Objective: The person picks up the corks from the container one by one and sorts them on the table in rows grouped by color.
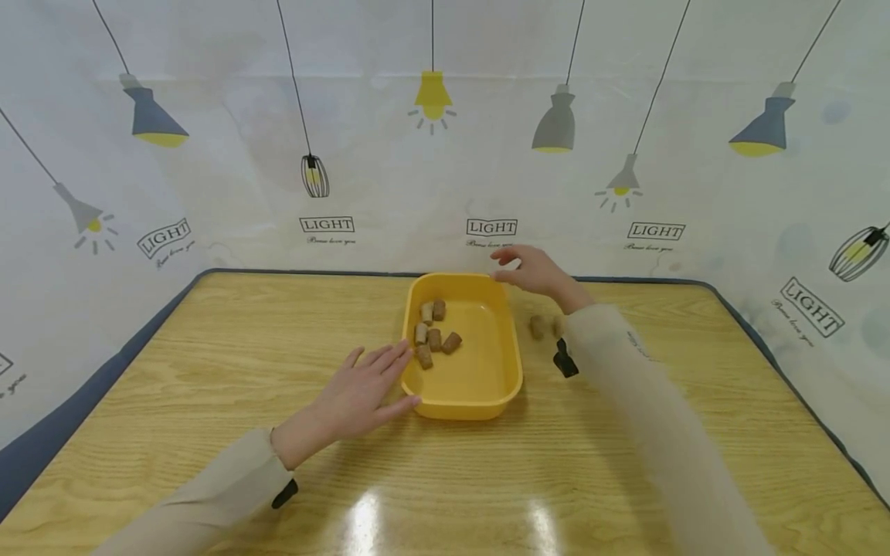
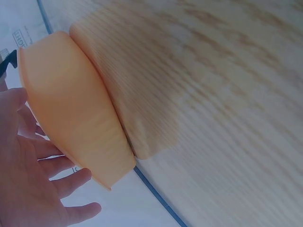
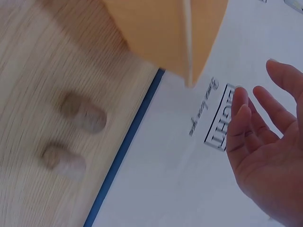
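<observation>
Cream fabric sleeves (image 1: 640,401) cross a wood-grained table (image 1: 278,332) bearing a yellow rectangular plastic tub (image 1: 480,351). The empty left hand (image 1: 358,395), fingers straight, is at its left rim; the empty right hand (image 1: 534,272) hovers, loosely bent, by its far-right corner. Six brown cylindrical corks (image 1: 434,340) lie inside, two outside.

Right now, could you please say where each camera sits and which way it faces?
Head: on the head, facing forward and down at the yellow tub; left grip, right grip and sleeves show.
Left wrist: worn there, facing the tub's side; left grip shows.
Right wrist: worn there, facing two brown pieces; right grip shows.
Head and right wrist share those pieces.
</observation>
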Available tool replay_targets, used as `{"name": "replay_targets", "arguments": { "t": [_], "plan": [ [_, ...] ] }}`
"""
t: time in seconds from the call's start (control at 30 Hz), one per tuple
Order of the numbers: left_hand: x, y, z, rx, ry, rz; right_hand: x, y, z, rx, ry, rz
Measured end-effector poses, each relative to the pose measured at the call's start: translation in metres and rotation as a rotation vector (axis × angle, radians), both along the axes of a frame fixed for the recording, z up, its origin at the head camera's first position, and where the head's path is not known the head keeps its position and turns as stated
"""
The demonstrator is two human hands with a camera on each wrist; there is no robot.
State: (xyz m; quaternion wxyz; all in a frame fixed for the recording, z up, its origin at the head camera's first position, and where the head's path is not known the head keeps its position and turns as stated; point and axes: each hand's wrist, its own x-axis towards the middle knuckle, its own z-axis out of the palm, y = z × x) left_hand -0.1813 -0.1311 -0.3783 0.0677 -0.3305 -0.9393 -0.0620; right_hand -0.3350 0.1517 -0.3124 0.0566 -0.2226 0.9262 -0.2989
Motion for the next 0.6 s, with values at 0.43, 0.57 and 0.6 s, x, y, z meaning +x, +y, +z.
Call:
{"name": "replay_targets", "arguments": {
  "t": [0.43,0.57,0.6],
  "plan": [
    [-0.001,0.0,0.0,0.009,0.006,-0.006,0.004,-0.056,-0.001,0.019,0.023,0.065],
    [-0.001,0.0,-0.001,0.006,-0.004,-0.001,0.006,-0.068,0.0,0.011,0.014,0.062],
    [-0.001,0.0,0.0,0.004,-0.009,0.001,0.007,-0.071,-0.001,0.004,0.016,0.065]
  ]
}}
